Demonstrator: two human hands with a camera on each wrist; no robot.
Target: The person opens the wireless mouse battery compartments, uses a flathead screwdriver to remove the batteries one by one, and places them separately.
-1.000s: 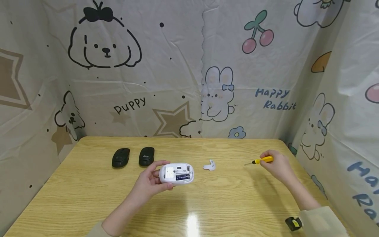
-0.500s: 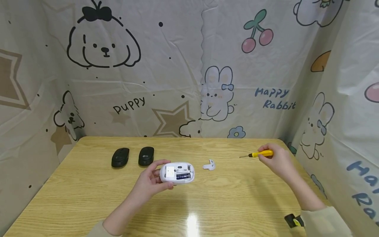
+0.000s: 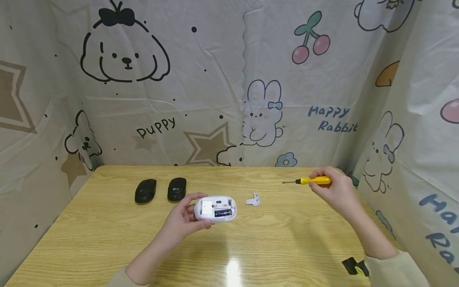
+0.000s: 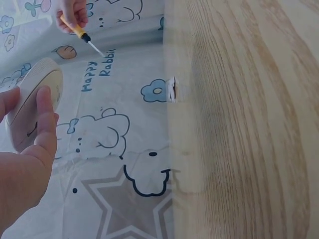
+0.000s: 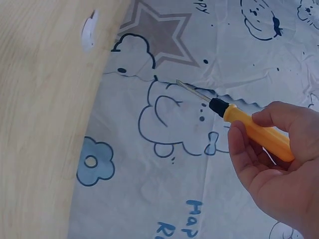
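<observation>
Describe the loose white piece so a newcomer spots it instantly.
In the head view, find the wooden table, then the white mouse in the left hand, its battery showing. Right of it lies the white piece: a curved edge with a narrow tab toward the mouse. Unlike the mouse, it's smaller and unheld.

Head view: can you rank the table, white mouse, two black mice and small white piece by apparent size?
1. Table
2. White mouse, held up, so nearness may enlarge it
3. Left black mouse and right black mouse: too alike to rank
4. Small white piece
</observation>
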